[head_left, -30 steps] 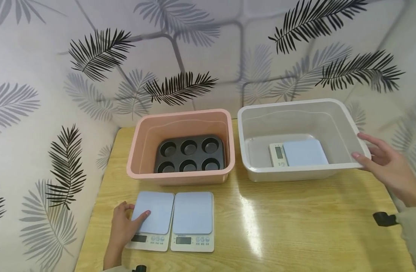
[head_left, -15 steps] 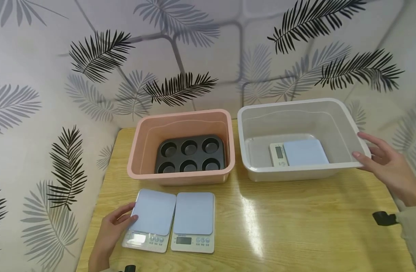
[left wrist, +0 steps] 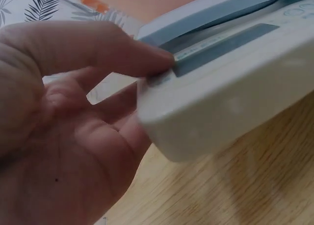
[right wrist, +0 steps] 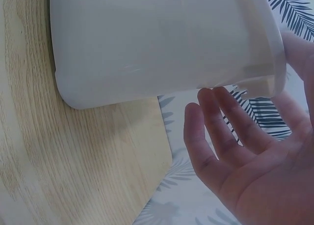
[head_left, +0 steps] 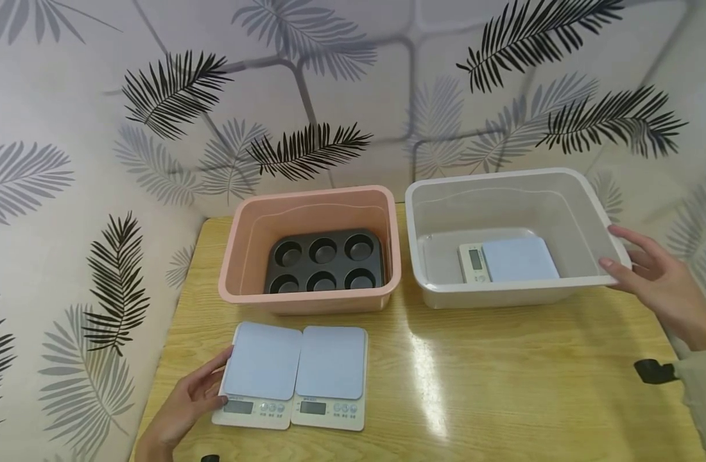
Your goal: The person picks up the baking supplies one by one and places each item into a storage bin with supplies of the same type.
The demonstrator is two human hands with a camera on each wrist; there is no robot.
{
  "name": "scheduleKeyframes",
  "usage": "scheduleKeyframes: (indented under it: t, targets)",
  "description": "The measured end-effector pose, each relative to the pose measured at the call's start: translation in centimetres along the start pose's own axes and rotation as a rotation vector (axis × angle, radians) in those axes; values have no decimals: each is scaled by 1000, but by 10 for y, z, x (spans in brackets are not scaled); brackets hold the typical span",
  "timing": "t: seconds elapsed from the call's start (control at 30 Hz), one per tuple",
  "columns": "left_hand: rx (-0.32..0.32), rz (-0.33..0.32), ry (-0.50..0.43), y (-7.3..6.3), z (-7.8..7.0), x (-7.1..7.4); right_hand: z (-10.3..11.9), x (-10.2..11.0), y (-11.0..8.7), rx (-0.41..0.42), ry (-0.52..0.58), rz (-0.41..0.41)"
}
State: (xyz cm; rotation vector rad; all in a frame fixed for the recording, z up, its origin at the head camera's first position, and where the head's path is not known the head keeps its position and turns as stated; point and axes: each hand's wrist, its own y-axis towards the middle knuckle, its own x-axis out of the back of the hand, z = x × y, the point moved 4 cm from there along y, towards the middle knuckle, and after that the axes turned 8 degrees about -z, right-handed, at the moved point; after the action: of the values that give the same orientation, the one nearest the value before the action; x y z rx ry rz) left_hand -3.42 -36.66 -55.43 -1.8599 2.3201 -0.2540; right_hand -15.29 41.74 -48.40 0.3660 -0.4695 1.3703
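Left hand [head_left: 185, 401] at the near left, on the left edge of the left scale [head_left: 265, 366]. Fingers pinched narrow, holding that scale: thumb on top at the corner beside the display, the others along the side. Scale is face up on the near left of the surface [head_left: 503, 385], display and buttons toward the near side. Can't tell if the gripped edge is lifted.

Pink bin [head_left: 309, 298] sits on the far side of the scales, near the backdrop [head_left: 382, 16], which has a leaf print. In it: dark muffin tin [head_left: 323, 268], cups up, toward the bin's right; its near edge is hidden by the bin's near wall.

Right scale [head_left: 332, 362] is just beside the left one, to its right. Same orientation, edges touching or nearly.

Grey bin [head_left: 497, 296] is right of the pink one, a narrow gap between. Third scale [head_left: 520, 260] lies inside, display to the left, near edge cut off by the bin wall.

Right hand [head_left: 656, 276] at the far right. Fingers partly curled, holding the grey bin's right rim: thumb at the near corner, index finger farther along, the others under the rim outside.
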Motion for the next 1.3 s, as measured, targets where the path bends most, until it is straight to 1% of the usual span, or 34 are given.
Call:
scheduleKeyframes:
  t: [0.1,0.23,0.27,0.4,0.5,0.6,0.7,0.8,0.93,1.03,1.07,1.17,1.27,1.3]
  targets:
    - [38,66,-17,-1,1,0,-1,0,0,0,1,0]
    - [39,150,-72,-3,1,1,0,-1,-2,4,-10,2]
    - [39,157,-83,-4,2,1,0,-1,-3,7,-12,3]
    - [44,174,-128,-9,6,4,1,-1,-4,18,34,14]
    - [49,160,-158,-14,6,7,0,-1,-4,17,50,18]
    - [48,142,-182,-17,1,8,-1,-1,-4,9,25,10]
    - [43,151,-182,-19,-9,7,-3,0,-4,4,15,3]
    - [41,182,-171,-19,-18,2,-6,1,-3,-2,145,12]
    - [30,230,-177,-19,-26,-5,-11,2,-1,-2,381,34]
    - [18,260,-214,-17,-32,-10,-13,1,-1,8,489,51]
    - [2,272,-222,-17,-33,-12,-13,0,-1,10,528,58]
    - [-27,292,-246,-13,-38,-18,-14,-1,-1,15,599,74]
    - [-75,331,-266,-7,-43,-26,-15,-3,-2,15,631,89]
    - [-84,341,-278,-5,-45,-28,-15,-3,-2,16,622,87]
